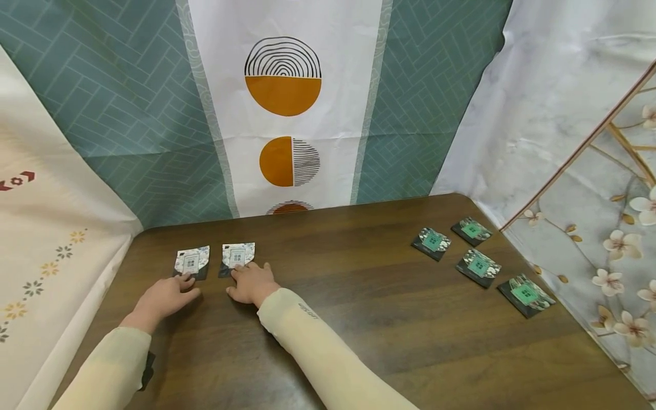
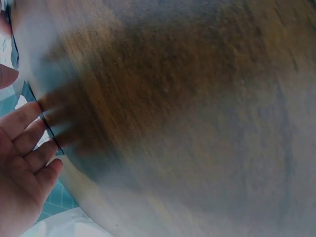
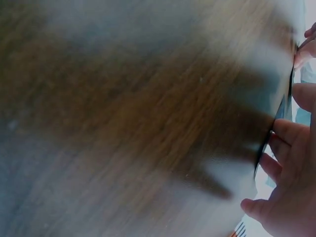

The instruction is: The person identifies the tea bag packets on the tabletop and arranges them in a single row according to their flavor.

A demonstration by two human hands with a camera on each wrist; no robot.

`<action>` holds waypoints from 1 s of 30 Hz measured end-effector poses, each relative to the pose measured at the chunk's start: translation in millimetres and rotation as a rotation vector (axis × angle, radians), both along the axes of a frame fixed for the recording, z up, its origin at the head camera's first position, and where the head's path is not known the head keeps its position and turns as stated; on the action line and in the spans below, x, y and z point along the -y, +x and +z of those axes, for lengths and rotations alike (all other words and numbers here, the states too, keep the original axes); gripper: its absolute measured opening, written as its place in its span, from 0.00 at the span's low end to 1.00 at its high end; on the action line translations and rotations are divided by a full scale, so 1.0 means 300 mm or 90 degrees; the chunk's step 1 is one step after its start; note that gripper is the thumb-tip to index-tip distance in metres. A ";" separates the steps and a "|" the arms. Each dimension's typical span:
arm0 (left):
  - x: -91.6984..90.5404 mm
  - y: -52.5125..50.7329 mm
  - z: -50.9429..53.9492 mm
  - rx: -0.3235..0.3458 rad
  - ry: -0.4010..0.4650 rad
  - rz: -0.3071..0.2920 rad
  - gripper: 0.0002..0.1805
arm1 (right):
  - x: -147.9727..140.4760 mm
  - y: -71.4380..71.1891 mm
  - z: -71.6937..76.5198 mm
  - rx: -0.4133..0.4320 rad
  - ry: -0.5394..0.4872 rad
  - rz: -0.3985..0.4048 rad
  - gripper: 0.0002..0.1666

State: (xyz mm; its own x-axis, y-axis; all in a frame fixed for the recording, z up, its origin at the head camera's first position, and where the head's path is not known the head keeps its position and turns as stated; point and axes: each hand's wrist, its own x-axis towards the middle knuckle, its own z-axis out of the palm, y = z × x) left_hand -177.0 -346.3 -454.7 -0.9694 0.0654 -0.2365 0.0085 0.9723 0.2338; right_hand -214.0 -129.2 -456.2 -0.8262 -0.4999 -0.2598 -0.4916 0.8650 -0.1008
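Note:
Two flat white-and-black packets lie side by side at the table's left: a left packet (image 1: 192,262) and a right packet (image 1: 238,255). My left hand (image 1: 163,297) touches the near edge of the left packet with its fingertips, the thumb spread to the right. On the lower part of the right packet rest the fingertips of my right hand (image 1: 252,283), fingers spread. In the left wrist view, the loosely bent fingers (image 2: 29,136) meet a thin dark packet edge. The right wrist view shows fingers (image 3: 291,131) against another thin edge; neither hand visibly grips.
Several black packets with green labels lie at the right, among them a nearer one (image 1: 527,295) and a left one (image 1: 431,242). The brown wooden table (image 1: 328,273) is bordered by a patterned curtain (image 1: 420,114) behind and floral cloth (image 1: 610,228) at right.

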 end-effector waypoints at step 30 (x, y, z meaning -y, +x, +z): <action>0.002 -0.004 0.000 -0.002 0.000 -0.003 0.33 | -0.043 -0.072 0.067 -0.075 -0.001 0.070 0.33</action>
State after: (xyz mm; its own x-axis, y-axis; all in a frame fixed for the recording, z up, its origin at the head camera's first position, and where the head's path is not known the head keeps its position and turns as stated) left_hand -178.1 -346.8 -454.7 -0.9698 0.0699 -0.2338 0.0135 0.9720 0.2344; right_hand -235.5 -116.3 -436.0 -0.7910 -0.5897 -0.1630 -0.5923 0.8048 -0.0375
